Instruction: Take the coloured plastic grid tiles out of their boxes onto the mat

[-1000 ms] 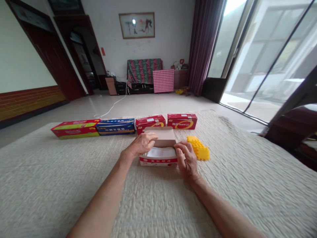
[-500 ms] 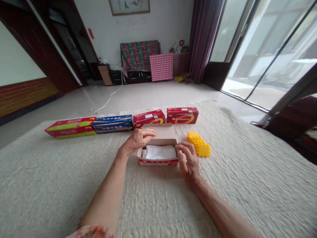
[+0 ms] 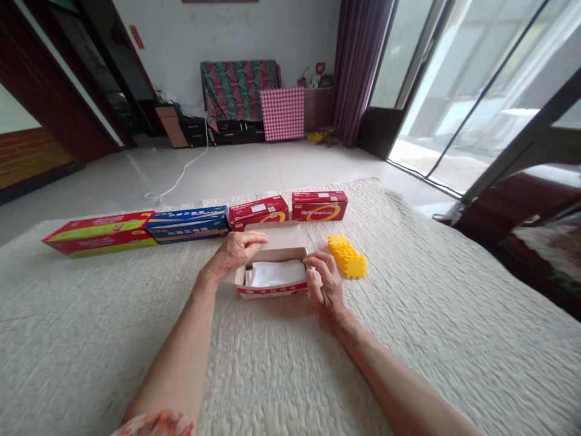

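An open red and white box (image 3: 271,289) lies on the cream quilted bedspread (image 3: 290,363), its lid folded back and white folded stuff (image 3: 278,274) inside. My left hand (image 3: 233,251) curls over the box's left end, fingers bent at the lid's edge. My right hand (image 3: 323,286) grips the box's right end with bent fingers. A yellow bumpy block (image 3: 347,256) rests just right of the box.
Behind the open box stands a row of closed boxes: a red and green one (image 3: 100,233), a blue one (image 3: 188,223), and two red ones (image 3: 258,211) (image 3: 319,206). Beyond the bed are a tiled floor, a white cable, a covered cabinet and glass doors at the right.
The view has tipped downward. My left fingers have slid from over the white contents to the box's left end, so the white stuff shows. My right hand stays on the right end.
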A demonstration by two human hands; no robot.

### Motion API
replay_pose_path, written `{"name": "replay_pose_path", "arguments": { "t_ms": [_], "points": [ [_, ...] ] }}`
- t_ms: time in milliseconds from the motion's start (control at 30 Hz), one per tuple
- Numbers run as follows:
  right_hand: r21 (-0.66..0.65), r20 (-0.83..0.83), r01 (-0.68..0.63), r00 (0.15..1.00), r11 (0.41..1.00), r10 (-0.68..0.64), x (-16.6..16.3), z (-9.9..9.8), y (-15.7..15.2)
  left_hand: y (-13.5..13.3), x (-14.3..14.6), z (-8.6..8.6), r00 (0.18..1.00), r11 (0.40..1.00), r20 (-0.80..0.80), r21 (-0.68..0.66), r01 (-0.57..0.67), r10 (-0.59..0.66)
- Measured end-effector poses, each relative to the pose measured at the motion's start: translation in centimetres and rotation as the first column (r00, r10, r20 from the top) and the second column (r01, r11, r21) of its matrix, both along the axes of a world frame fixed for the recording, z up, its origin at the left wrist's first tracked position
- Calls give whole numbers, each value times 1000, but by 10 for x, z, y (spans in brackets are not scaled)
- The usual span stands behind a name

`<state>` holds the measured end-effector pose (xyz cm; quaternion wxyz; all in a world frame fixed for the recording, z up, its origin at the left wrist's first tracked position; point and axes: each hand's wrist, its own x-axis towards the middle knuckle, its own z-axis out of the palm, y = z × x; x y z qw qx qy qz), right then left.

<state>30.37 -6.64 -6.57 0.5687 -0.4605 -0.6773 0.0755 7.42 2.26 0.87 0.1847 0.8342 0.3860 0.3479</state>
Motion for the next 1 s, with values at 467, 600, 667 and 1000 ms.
{"name": "replay_pose_path", "arguments": {
  "t_ms": [467, 600, 667, 1000],
  "points": [
    [19, -45, -47, 998, 999, 48, -3, 1, 1, -5, -2, 1, 997, 999, -81, 40, -1, 5],
    [26, -45, -50, 998, 998, 51, -3, 1, 1, -8, -7, 1, 999, 999, -51, 35, -15, 17],
    [32, -44, -51, 998, 998, 52, -2, 1, 2, -9, -12, 3, 999, 999, -7, 25, -40, 40],
    [30, -40, -56, 998, 998, 57, 2, -5, 9, -26, -24, 2, 978, 984, 108, 13, -179, 177]
  ]
}}
